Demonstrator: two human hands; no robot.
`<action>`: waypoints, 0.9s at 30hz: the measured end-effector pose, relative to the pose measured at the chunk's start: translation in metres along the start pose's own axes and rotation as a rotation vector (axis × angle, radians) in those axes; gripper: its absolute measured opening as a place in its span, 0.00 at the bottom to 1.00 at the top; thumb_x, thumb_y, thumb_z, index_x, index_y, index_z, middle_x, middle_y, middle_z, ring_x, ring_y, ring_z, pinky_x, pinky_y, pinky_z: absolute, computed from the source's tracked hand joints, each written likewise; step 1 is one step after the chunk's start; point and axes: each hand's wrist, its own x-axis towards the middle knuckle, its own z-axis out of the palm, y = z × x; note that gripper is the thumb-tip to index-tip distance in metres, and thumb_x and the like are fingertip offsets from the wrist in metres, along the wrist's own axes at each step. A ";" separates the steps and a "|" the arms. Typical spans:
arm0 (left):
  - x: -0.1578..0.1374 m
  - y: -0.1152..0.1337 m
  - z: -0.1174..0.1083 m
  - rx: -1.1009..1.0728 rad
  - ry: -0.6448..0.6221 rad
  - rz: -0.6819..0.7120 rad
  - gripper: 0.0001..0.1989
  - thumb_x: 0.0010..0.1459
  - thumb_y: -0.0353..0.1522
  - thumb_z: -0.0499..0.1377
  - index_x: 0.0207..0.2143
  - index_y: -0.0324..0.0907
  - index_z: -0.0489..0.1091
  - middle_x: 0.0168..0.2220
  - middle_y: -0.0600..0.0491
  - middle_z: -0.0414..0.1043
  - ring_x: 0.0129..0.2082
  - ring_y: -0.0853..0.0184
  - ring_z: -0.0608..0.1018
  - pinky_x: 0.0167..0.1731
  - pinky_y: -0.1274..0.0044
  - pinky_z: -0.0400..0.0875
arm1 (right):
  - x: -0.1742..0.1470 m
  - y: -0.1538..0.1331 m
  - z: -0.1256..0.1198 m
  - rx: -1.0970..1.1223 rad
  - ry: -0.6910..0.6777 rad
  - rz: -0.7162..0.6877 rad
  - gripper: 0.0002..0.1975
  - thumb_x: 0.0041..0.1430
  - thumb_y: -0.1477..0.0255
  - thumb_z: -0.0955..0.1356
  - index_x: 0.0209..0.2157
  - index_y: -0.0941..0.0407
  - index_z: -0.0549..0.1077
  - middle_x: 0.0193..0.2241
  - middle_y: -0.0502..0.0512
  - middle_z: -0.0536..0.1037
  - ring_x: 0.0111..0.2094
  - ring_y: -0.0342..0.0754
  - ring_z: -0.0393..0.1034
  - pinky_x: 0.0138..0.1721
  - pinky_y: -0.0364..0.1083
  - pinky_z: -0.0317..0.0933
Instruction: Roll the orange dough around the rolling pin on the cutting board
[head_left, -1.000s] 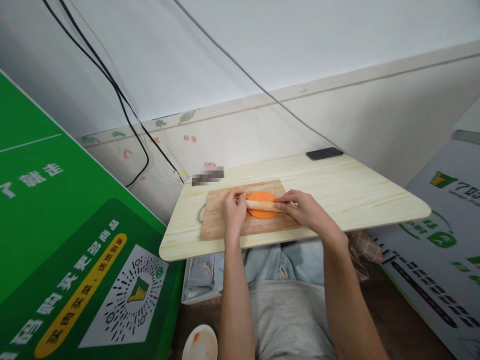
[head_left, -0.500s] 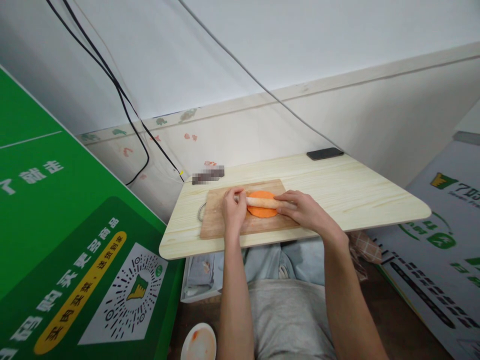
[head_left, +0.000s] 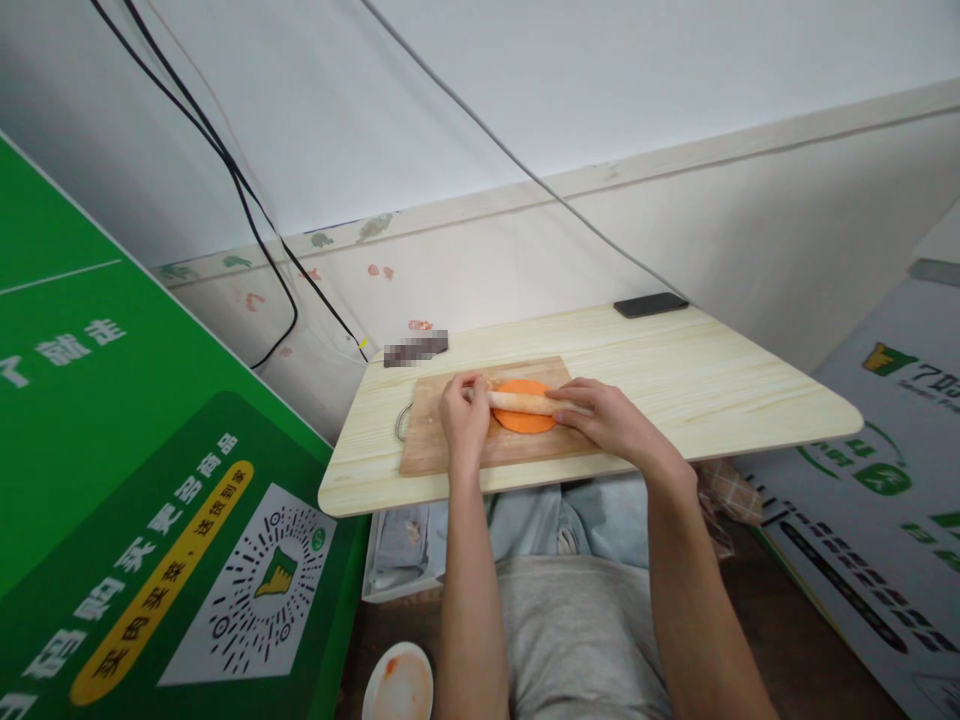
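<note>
A flat round of orange dough [head_left: 525, 420] lies on a wooden cutting board [head_left: 435, 455] with a metal handle at its left. Across the dough rests a pale rolling pin [head_left: 521, 402], floury in its middle. My left hand [head_left: 465, 415] is closed around the pin's left end, over the board. At the other end, my right hand [head_left: 600, 412] grips the pin between thumb and fingers, near the dough's right edge. Both palms cover the tips of the pin.
The board sits on a pale wood-grain table [head_left: 712, 380] against the wall. A black phone [head_left: 650, 305] lies at the back edge, and a blurred-out dark object [head_left: 416, 349] at the back left. Below stands a white stained bowl [head_left: 401, 685]. Green and white panels flank the table.
The rolling pin and both hands have shifted only very slightly over the dough. My grip on both ends is the same, and the dough stays in place.
</note>
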 end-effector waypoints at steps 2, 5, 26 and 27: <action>0.000 -0.002 0.000 0.005 -0.002 -0.002 0.09 0.65 0.36 0.60 0.38 0.43 0.78 0.39 0.49 0.82 0.42 0.61 0.82 0.47 0.71 0.75 | 0.000 0.000 0.001 0.008 0.005 0.011 0.16 0.66 0.72 0.72 0.53 0.50 0.84 0.52 0.58 0.85 0.52 0.59 0.80 0.59 0.57 0.70; 0.000 -0.003 0.000 0.003 -0.005 0.000 0.08 0.65 0.36 0.60 0.38 0.43 0.78 0.40 0.49 0.83 0.43 0.61 0.82 0.48 0.71 0.75 | -0.002 0.000 0.001 -0.013 0.002 0.028 0.17 0.65 0.73 0.72 0.54 0.50 0.84 0.53 0.59 0.85 0.54 0.60 0.79 0.60 0.58 0.69; -0.001 0.005 -0.001 -0.019 0.019 -0.025 0.09 0.66 0.37 0.60 0.36 0.43 0.77 0.37 0.50 0.82 0.40 0.61 0.81 0.45 0.72 0.72 | -0.006 0.000 0.002 0.027 -0.019 -0.017 0.21 0.65 0.78 0.70 0.56 0.51 0.83 0.56 0.59 0.84 0.57 0.61 0.79 0.62 0.59 0.71; -0.001 0.005 -0.001 -0.022 0.020 -0.024 0.10 0.66 0.37 0.60 0.36 0.42 0.77 0.37 0.50 0.82 0.40 0.61 0.81 0.45 0.72 0.72 | -0.006 0.001 0.003 0.017 -0.016 -0.028 0.21 0.64 0.78 0.69 0.56 0.51 0.83 0.55 0.59 0.84 0.57 0.61 0.79 0.62 0.60 0.71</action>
